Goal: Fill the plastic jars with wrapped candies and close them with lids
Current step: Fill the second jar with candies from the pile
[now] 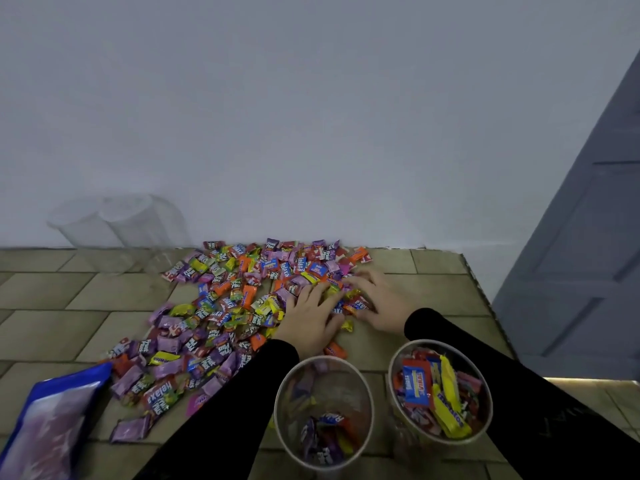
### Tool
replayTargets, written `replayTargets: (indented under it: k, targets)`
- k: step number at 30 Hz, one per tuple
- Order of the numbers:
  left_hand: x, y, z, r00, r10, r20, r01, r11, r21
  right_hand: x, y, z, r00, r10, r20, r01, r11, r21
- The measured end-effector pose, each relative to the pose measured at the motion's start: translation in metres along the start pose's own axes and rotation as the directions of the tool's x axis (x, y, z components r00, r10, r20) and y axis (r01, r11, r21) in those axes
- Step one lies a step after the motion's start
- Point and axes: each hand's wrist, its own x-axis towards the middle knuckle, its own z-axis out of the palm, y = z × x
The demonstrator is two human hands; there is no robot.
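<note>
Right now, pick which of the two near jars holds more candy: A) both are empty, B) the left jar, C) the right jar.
C: the right jar is filled almost to its rim, while the left jar has only a shallow layer of candies at its bottom.

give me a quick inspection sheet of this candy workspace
surface: table with a tan brick-pattern top, set against a wall
job's things: loose pile of wrapped candies; nearly full jar at near right; jar with few candies beside it; empty clear jars at far left; no lids seen
clutter: blue and purple candy bag at near left edge
grippers: left hand and right hand rest on the pile, fingers curved around candies between them
cables: nothing seen
surroundings: pale wall; grey panelled door at right
</note>
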Motion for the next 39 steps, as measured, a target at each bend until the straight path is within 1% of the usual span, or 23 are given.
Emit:
replayTargets:
  k: [2, 5, 9, 12, 18, 22, 27, 30, 34, 36, 39]
  targets:
    - [0.002, 0.0, 0.003, 0.999, -0.032, -0.025, 0.032, 0.999, 0.006, 0.003, 0.002, 0.009, 0.999, -0.052, 0.005, 0.053, 0.994, -0.095]
    - [0.003, -0.003, 0.004, 0.997, -0.066, -0.042, 0.067, 0.997, 0.023, 0.007, 0.002, 0.017, 0.996, -0.086, 0.035, 0.092, 0.957, -0.276]
    - [0.008, -0.005, 0.004, 0.993, -0.088, -0.078, 0.088, 0.996, -0.006, 0.012, 0.003, 0.021, 0.996, -0.083, -0.016, 0.074, 0.947, -0.311]
    - [0.012, -0.006, 0.004, 0.994, -0.091, -0.06, 0.09, 0.996, -0.02, 0.015, 0.004, 0.023, 0.993, -0.094, -0.067, 0.068, 0.944, -0.323]
    - [0.017, -0.007, -0.003, 0.996, -0.085, 0.011, 0.085, 0.99, -0.113, 0.021, 0.002, 0.023, 0.996, -0.073, -0.046, 0.062, 0.978, -0.198]
    - [0.017, -0.003, -0.007, 0.993, -0.107, 0.045, 0.114, 0.974, -0.194, 0.019, -0.002, 0.023, 1.0, 0.002, -0.026, -0.003, 0.998, -0.06]
    - [0.016, -0.004, -0.013, 0.991, -0.109, 0.081, 0.126, 0.96, -0.249, 0.02, -0.005, 0.019, 1.0, 0.007, -0.006, -0.008, 0.995, -0.095]
    - [0.013, -0.003, -0.017, 0.993, -0.096, 0.067, 0.111, 0.955, -0.276, 0.019, -0.006, 0.017, 1.0, 0.008, -0.006, -0.009, 0.996, -0.084]
    - [0.011, -0.002, -0.02, 0.997, -0.079, 0.023, 0.082, 0.947, -0.311, 0.016, -0.005, 0.01, 0.999, 0.031, -0.025, -0.03, 0.999, 0.044]
    - [0.011, -0.002, -0.023, 0.996, -0.089, -0.009, 0.08, 0.929, -0.36, 0.012, -0.005, 0.005, 0.996, 0.062, -0.067, -0.054, 0.992, 0.115]
    - [0.01, -0.003, -0.033, 0.99, -0.121, -0.073, 0.078, 0.9, -0.429, 0.007, -0.006, -0.006, 0.985, 0.087, -0.147, -0.051, 0.971, 0.233]
